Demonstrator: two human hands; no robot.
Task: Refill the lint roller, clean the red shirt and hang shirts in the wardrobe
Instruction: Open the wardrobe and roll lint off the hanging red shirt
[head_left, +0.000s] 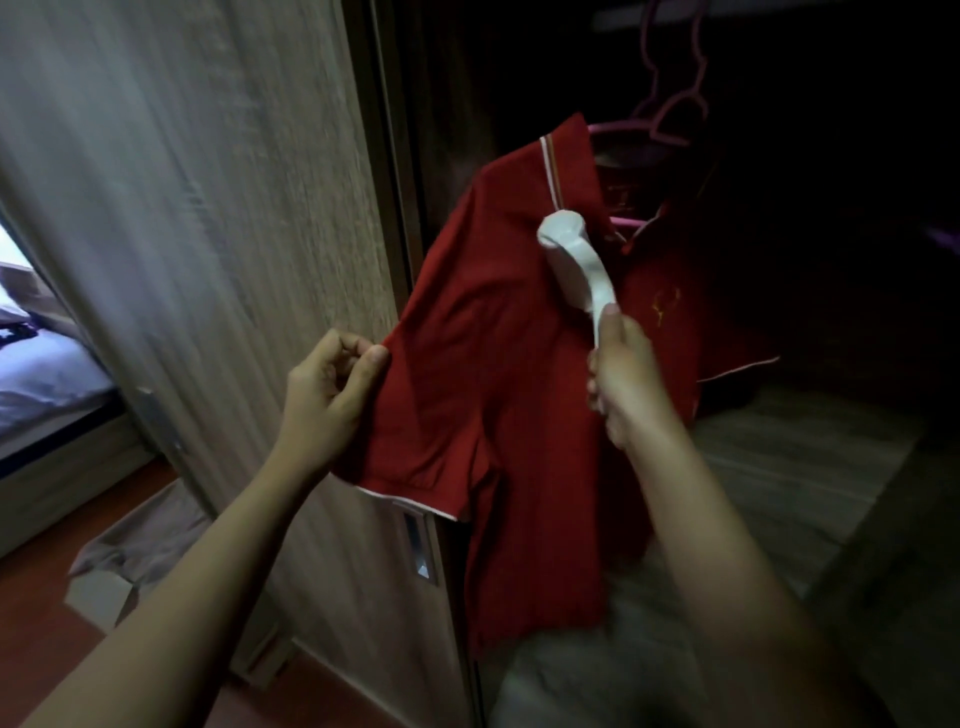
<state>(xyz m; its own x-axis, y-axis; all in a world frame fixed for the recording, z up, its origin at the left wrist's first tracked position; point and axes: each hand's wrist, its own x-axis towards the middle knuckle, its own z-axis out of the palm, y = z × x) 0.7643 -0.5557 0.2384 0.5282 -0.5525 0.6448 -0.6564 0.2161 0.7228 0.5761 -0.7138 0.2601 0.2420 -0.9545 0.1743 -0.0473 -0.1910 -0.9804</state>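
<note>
Red shirt (498, 395): short-sleeved polo with white-edged collar and sleeve hem and a small gold emblem on the chest; hangs on a pink hanger (631, 221) inside the dark wardrobe, sleeve stretched out toward 9 o'clock.
Lint roller (574, 262): white, curved handle; its roll head is pressed on the shirt's shoulder just below the collar, handle slanting down toward 5 o'clock.
Pink hanger: only partly seen at the neck opening; more pink hangers at 12 o'clock above it.
</note>
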